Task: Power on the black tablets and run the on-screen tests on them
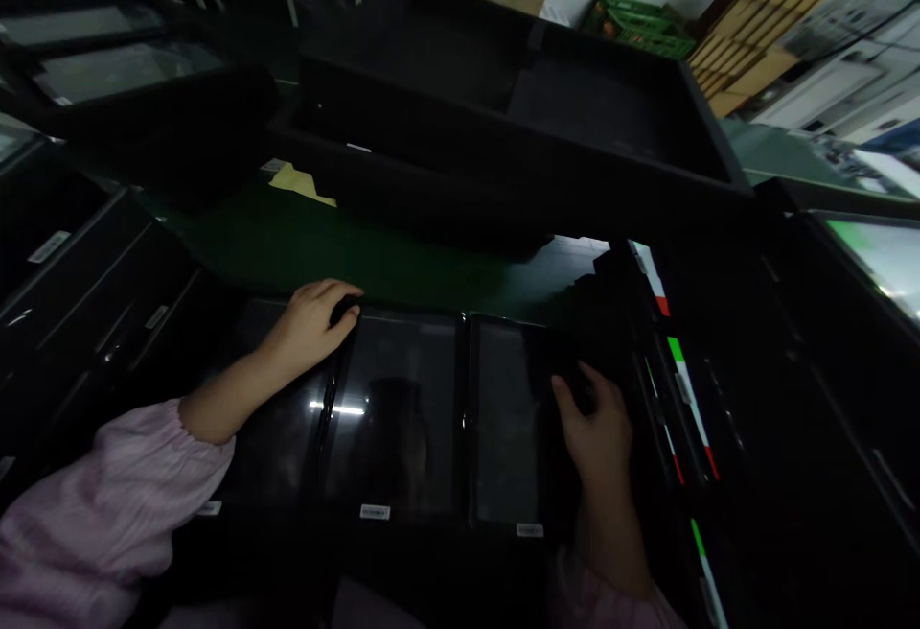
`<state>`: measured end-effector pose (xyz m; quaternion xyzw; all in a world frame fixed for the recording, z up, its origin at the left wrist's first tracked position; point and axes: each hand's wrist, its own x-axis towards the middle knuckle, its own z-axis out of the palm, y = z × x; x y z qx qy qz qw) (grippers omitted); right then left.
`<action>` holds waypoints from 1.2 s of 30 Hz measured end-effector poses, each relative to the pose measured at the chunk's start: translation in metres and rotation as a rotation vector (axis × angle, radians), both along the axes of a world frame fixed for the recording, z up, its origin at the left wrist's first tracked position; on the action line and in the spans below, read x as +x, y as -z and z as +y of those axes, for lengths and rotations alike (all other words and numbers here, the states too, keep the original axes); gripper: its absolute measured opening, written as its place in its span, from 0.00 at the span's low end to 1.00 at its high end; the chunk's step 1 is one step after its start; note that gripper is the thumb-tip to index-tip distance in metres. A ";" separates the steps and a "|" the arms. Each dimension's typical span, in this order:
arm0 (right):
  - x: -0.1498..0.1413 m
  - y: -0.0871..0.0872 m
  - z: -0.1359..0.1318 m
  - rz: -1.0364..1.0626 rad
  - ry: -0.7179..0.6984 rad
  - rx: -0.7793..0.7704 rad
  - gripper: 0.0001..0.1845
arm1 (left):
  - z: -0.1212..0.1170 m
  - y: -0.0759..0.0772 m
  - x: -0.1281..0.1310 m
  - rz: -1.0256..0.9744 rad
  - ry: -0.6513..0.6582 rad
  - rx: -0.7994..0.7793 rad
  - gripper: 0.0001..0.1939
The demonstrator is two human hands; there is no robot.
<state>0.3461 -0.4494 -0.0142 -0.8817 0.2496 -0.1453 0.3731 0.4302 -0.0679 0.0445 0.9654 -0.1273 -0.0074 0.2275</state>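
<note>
Pink sleeves (122,504) lead to the left hand (312,324) and right hand (599,428), apart, grips unclear, at flat screens (399,399) likely stiff, slick, fragile, best held edgewise.

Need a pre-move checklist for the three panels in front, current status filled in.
1. Left hand at far edge, by the seam between left panel and middle panel: ok.
2. Right hand gripping right panel: cannot tell; it is at the dark right side, contact unclear.
3. Panels lying side by side: ok.
4. Codes on middle label and right label readable: cannot tell, print too small.
5. Yellow scrap off the panels: ok, beyond them near the large black tray.
</note>
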 end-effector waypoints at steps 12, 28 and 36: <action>0.009 -0.002 -0.009 0.016 -0.122 0.271 0.41 | -0.128 0.004 0.014 0.107 0.278 0.066 0.29; -0.006 -0.001 -0.020 0.022 -0.041 0.233 0.39 | -0.134 -0.005 0.023 0.153 0.196 0.143 0.20; -0.005 0.002 -0.018 0.037 -0.092 0.163 0.36 | -0.143 -0.002 0.018 0.122 0.149 0.168 0.15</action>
